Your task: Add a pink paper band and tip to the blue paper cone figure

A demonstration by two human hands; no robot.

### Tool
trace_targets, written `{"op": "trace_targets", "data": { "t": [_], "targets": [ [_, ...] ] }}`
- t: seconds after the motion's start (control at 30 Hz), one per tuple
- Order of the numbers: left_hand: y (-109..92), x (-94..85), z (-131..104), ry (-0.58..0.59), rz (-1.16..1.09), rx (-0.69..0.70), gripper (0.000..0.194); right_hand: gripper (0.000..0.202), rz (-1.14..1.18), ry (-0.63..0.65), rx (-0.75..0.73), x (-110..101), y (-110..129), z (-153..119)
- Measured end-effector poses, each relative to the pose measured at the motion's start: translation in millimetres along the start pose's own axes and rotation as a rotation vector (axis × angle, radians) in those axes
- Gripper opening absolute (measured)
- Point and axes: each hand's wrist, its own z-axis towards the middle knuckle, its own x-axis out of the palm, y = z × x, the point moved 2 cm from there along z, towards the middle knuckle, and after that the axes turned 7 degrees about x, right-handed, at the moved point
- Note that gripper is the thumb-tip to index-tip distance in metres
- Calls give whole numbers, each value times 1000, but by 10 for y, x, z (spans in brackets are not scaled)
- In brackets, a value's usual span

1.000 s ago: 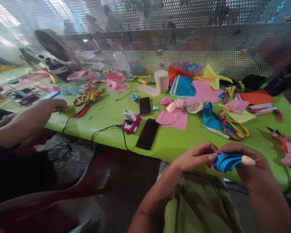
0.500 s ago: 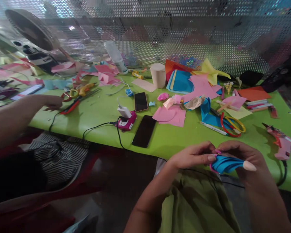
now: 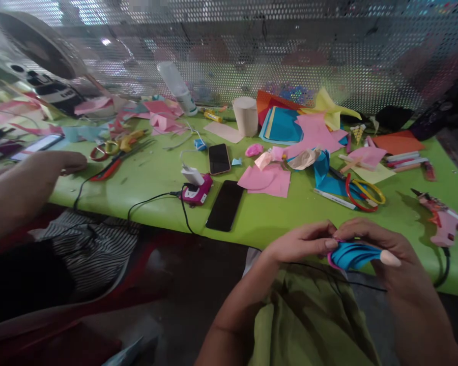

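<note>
A blue pleated paper craft (image 3: 354, 255) with a pink edge and a pale rounded tip is held between my two hands, over the table's front edge. My left hand (image 3: 309, 243) pinches its pink-edged end with thumb and fingers. Around the far side and the tip end curls my right hand (image 3: 385, 246), its fingertips meeting the left ones at the top. Just beyond lie red- and yellow-handled scissors (image 3: 348, 184) and a white pen (image 3: 335, 199). A pink glue gun (image 3: 440, 219) rests to the right, its cord running off the edge.
On the green table (image 3: 168, 203) lie a black phone (image 3: 225, 206), a smaller phone (image 3: 219, 158), a magenta power adapter (image 3: 196, 192), pink paper (image 3: 267, 180) and blue sheets (image 3: 284, 125). A pale cup (image 3: 246, 117) stands behind. At left is another person's hand (image 3: 73, 161) near more scissors.
The view has shifted slightly. My hands still hold the blue paper craft, with the right fingers drawn a little closer over its top. The other person's hand has moved slightly left.
</note>
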Motion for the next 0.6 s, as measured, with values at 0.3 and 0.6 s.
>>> {"op": "trace_targets", "data": {
  "t": [0.3,0.6],
  "targets": [
    [-15,19,35,-18,-25,-30,54,50,-17,-44,-15,31,97,63],
    [52,9,60,-90,-53,-24,58,49,116,-1,-34,50,25,123]
  ]
}}
